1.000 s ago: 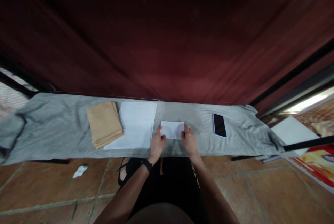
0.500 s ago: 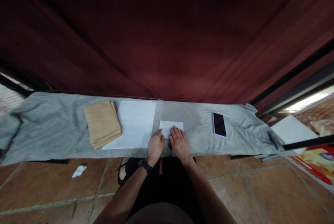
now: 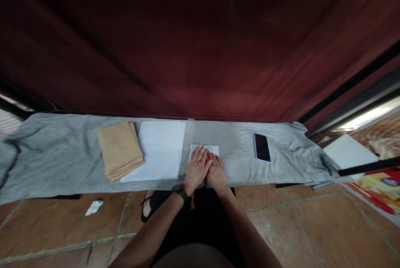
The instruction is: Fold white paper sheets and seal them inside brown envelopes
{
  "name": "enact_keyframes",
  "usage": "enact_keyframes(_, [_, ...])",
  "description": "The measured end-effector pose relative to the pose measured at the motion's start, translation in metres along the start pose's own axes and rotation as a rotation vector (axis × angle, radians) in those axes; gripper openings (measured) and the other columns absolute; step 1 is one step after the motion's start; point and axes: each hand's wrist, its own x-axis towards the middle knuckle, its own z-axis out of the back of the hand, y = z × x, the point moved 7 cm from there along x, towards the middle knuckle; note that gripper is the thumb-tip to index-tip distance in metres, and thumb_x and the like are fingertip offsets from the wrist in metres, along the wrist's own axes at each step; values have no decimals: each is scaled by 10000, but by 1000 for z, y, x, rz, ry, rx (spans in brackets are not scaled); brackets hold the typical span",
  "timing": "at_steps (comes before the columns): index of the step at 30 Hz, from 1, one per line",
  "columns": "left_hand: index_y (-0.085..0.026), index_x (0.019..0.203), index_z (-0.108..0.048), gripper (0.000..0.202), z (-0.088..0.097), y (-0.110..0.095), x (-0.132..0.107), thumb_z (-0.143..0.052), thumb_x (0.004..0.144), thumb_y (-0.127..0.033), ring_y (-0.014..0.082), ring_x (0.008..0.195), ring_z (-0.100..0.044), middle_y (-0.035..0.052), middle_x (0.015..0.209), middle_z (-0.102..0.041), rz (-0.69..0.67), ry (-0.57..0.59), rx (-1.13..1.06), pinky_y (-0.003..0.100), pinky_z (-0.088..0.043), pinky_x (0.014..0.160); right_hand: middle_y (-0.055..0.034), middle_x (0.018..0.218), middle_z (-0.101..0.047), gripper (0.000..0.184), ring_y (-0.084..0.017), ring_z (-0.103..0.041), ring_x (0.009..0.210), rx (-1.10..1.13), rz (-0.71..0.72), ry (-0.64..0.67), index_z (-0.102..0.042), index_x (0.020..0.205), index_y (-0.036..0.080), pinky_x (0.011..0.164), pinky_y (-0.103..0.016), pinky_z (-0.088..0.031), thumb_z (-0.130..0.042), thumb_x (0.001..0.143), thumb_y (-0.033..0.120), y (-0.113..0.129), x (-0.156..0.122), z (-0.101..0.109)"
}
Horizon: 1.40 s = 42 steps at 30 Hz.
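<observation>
Now L hand (image 3: pixel 196 169) & R hand (image 3: pixel 216 172) lie flat, fingers stretched open, on small white paper (image 3: pixel 214 149) mid-frame, w/ big sheets (image 3: pixel 161 151) just left.

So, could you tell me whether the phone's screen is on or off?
Off: the phone lies face up on the grey cloth, screen wholly black.

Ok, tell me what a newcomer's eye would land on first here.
The dark red curtain fills the whole upper part of the view. Below it, at the middle of the grey cloth, the left hand and right hand lie flat, side by side, on a small white paper. To their left sit white sheets and brown envelopes; a phone lies to the right.
</observation>
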Motion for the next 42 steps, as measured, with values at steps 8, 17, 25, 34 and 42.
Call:
enact_keyframes(8, [-141, 1503, -392, 561, -25, 17, 2, -378, 979, -340, 243, 1512, -226, 132, 1592, -349, 30, 51, 67, 470, -154, 1237, -108, 1378, -619, 460, -210, -568, 1287, 433, -262, -169, -575, 1383, 188, 1118, -416, -428, -317, 1008, 249, -29, 9, 8])
enact_keyframes(17, [-134, 1490, -411, 646, -28, 18, 1, -464, 848, -167, 284, 1510, -221, 152, 1587, -357, -17, 105, 42, 496, -148, 1234, -105, 1497, -502, 577, -198, -416, 1428, 462, -160, -85, -511, 1442, 147, 1209, -421, -318, -228, 1053, 464, 5, 43, -6])
enact_keyframes(25, [-132, 1533, -338, 619, -27, 22, 1, -367, 914, -156, 247, 1518, -201, 140, 1602, -330, -20, 82, 156, 483, -188, 1232, -125, 1552, -416, 533, -218, -327, 1477, 110, -48, -10, -412, 1504, 129, 1224, -462, -251, -247, 1062, 377, -8, 31, -7])
enact_keyframes(34, [-57, 1522, -337, 588, -15, 47, 2, -331, 973, -267, 248, 1512, -219, 163, 1603, -307, 111, 8, 225, 447, -179, 1241, -149, 1552, -404, 538, -276, -358, 1457, -32, -58, -98, -373, 1525, 143, 1181, -504, -279, -359, 1041, 378, -41, 14, 1])
enact_keyframes(42, [-36, 1512, -350, 588, -10, 47, 0, -345, 975, -277, 271, 1512, -217, 182, 1594, -319, 166, -19, 253, 460, -206, 1235, -162, 1544, -416, 543, -275, -370, 1449, -78, -83, -110, -389, 1516, 117, 1184, -487, -259, -333, 1046, 383, -67, 4, 13])
